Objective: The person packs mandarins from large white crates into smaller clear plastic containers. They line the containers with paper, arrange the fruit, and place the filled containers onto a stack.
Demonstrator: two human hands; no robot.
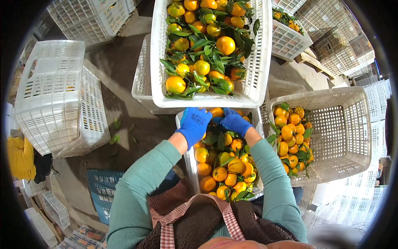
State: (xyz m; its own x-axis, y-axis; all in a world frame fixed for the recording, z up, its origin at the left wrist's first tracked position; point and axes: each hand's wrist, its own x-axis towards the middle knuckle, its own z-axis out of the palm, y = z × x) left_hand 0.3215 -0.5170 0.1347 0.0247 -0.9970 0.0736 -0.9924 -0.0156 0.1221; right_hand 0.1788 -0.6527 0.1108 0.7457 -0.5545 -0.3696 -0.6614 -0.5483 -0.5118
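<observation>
Blue knit gloves cover both hands. My left hand [195, 124] is at the upper left of a white plastic crate [190, 169] filled with oranges and leaves, just below the near rim of a higher crate [211, 102]. My right hand [233, 122] reaches over the same fruit, its fingers beside an orange [216, 112] that lies between the hands. The fingertips of both are partly hidden, so a grip cannot be made out. The higher crate holds oranges [225, 45] and many green leaves.
On the right, a tilted crate [357, 133] holds oranges [286, 132] at its left side. Stacked white crates [49, 93] stand at left, more at the upper left and right. A blue printed sack [101, 186] and loose leaves [115, 139] lie on the floor. At far left shows a person's yellow sleeve [20, 158].
</observation>
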